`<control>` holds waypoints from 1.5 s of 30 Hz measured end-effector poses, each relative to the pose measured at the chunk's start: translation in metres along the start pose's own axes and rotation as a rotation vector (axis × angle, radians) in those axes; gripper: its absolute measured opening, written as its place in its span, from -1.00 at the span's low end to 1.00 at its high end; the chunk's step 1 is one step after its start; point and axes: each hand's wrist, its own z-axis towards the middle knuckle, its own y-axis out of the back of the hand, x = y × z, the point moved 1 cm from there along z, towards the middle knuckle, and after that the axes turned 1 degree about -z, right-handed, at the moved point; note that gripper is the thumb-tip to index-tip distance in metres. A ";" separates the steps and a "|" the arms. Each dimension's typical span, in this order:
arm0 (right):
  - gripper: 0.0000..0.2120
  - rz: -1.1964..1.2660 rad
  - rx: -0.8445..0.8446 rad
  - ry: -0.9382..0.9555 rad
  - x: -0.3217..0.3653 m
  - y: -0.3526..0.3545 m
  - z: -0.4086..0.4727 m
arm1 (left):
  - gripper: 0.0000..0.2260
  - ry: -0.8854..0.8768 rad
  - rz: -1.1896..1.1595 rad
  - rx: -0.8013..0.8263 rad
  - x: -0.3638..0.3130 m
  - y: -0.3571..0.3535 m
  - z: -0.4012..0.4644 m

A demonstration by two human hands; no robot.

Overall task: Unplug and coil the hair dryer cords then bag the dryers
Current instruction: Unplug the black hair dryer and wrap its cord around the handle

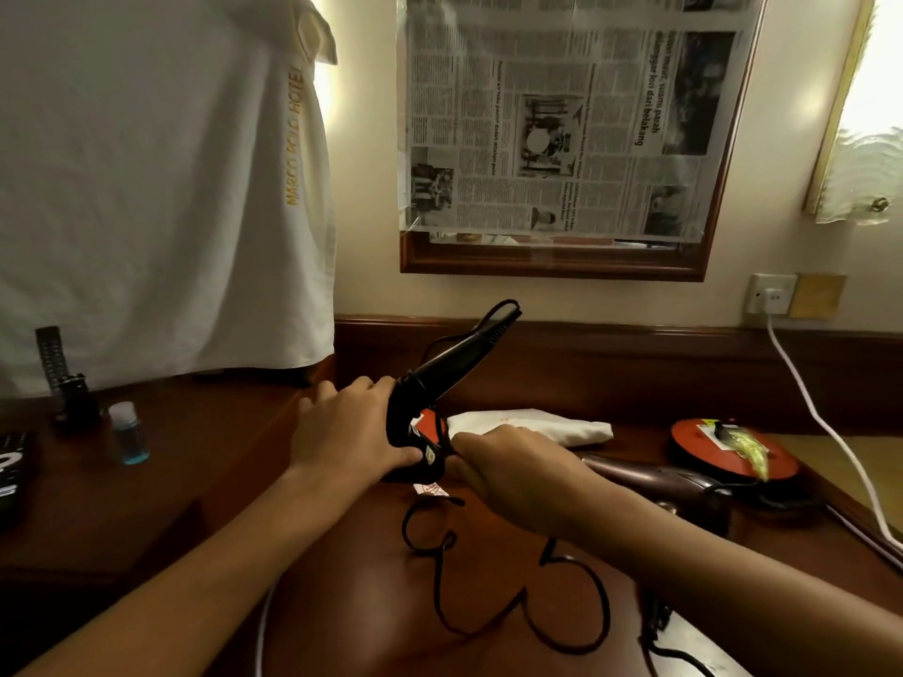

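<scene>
1. Black plastic: the black hair dryer (442, 378) stands raised above the dark wooden surface (342, 554), handle end low between the two hands, nozzle pointing up and away to the right toward the wall.
2. The left hand (349, 427) grips the dryer at the bend where handle meets barrel, fingers curled over the top and thumb pressed against the lower handle.
3. The right hand (508, 469) sits just right of the handle base, fingers curled and pinching the black cord (513, 598) close to where it leaves the handle; the exact pinch point is hidden behind the knuckles.
4. From that hand the cord drops toward the person and lies in loose, uneven loops on the surface, below and slightly right of both hands.
5. The relation that matters: the slack lies nearer the right hand, while the dryer's long axis slants away from it, so the right hand looks best placed to draw cord in while the left steadies the body.
6. A second, brownish dryer (655, 481) lies flat just beyond the right forearm, its cord not yet coiled as far as shows.
7. A white cloth bag (532, 425) lies behind the hands, near the dryers.
8. Coiling appears barely begun; bagging is not yet started.
</scene>
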 end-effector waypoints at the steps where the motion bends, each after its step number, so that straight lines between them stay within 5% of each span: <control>1: -0.75 0.007 0.005 0.011 0.005 0.002 -0.001 | -0.30 0.011 0.029 0.007 -0.001 -0.001 0.001; 4: -0.73 0.092 -0.027 0.051 0.014 0.004 -0.003 | -0.30 0.053 0.077 0.049 -0.003 -0.005 0.005; 7: -0.74 0.437 -0.067 -0.057 0.016 0.007 -0.004 | -0.28 0.076 0.135 0.065 -0.004 -0.009 0.006; 12: -0.80 0.781 0.068 -0.186 0.016 0.017 -0.008 | -0.34 0.060 0.263 0.076 -0.008 -0.013 0.007; 18: -0.82 0.710 0.105 -0.221 -0.005 0.057 -0.015 | -0.37 0.039 0.407 0.129 0.007 -0.011 0.008; 24: -0.82 0.341 -0.153 -0.045 -0.033 0.081 0.009 | -0.39 -0.112 0.413 0.144 -0.012 -0.010 -0.009; 32: -0.89 0.214 -0.279 -0.067 -0.062 0.081 0.036 | -0.44 -0.435 0.403 0.082 -0.033 -0.002 -0.029; 39: -0.75 -0.079 -0.133 -0.181 -0.072 0.062 0.052 | -0.38 -0.629 0.286 0.025 -0.042 0.006 -0.039; 45: -0.80 0.284 0.183 -0.166 -0.082 0.048 0.044 | -0.29 -0.844 -0.001 -0.108 -0.006 0.012 -0.022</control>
